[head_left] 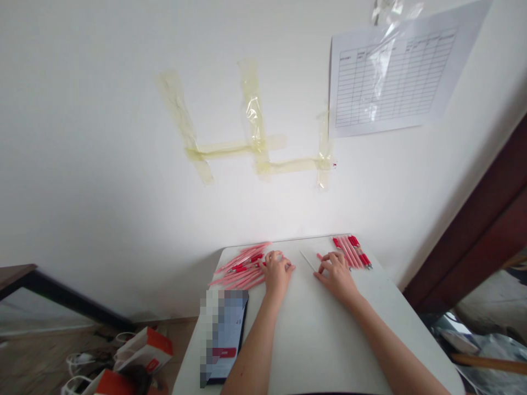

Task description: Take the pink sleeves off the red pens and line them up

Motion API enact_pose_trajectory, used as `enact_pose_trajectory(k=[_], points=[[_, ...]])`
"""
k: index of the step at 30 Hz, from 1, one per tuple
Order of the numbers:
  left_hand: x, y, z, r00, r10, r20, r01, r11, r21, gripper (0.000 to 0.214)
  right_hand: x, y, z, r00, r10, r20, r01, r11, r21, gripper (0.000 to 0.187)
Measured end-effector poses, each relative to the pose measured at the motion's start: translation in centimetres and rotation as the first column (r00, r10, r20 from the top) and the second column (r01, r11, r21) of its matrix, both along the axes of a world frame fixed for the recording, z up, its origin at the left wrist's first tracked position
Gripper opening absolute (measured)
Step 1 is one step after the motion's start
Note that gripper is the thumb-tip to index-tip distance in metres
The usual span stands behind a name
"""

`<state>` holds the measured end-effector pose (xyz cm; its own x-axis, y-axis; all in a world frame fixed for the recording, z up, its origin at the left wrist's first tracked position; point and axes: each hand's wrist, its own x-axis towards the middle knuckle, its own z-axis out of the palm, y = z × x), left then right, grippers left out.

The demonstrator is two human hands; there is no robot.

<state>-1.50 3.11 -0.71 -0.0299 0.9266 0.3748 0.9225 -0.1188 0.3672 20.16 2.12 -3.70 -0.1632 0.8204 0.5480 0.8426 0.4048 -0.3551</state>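
My left hand [278, 273] is closed, fingertips pinched together, at the right edge of a pile of red and pink pens [241, 269]. A bit of red shows by its fingers, but what they hold is too small to make out. My right hand [336, 272] is closed around the lower end of a thin white pen refill [307, 260], which slants up and left towards the gap between my hands. A small red piece [319, 256] shows just beyond the right fingertips. Beside this hand lies a neat row of red and pink pens [349, 251].
A phone [230, 334] lies on the white table [317, 340] left of my left forearm. The table stands against a white wall with yellow tape [255, 109] and a printed sheet [395, 77]. Red and white boxes [146, 351] and cables are on the floor.
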Motion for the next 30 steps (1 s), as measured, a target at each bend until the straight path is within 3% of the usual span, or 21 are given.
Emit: enact_pose_trajectory(k=[6, 15, 20, 24, 30], points=[[-0.5, -0.5, 0.7, 0.995, -0.037, -0.091, 0.036, 0.999, -0.019, 0.016, 0.2, 0.0, 0.0, 1.000, -0.008, 0.003, 0.008, 1.000, 0.013, 0.015], [-0.3, -0.7, 1.2, 0.989, -0.050, -0.143, 0.041, 0.997, -0.065, 0.007, -0.1, 0.0, 0.0, 1.000, -0.007, 0.004, 0.007, 1.000, -0.001, 0.011], [-0.1, -0.7, 1.0, 0.990, -0.045, -0.132, 0.040, 0.998, -0.042, 0.004, -0.7, -0.1, 0.0, 1.000, -0.017, 0.005, 0.017, 1.000, -0.009, 0.013], [-0.1, -0.7, 0.7, 0.990, -0.068, -0.122, 0.067, 0.998, -0.013, 0.016, -1.0, -0.4, 0.3, 1.000, -0.017, 0.015, 0.017, 1.000, -0.009, 0.012], [0.0, -0.5, 0.2, 0.990, -0.055, -0.134, 0.053, 0.998, -0.016, 0.006, -1.3, -0.6, 0.5, 1.000, 0.008, 0.002, -0.008, 1.000, -0.004, 0.010]])
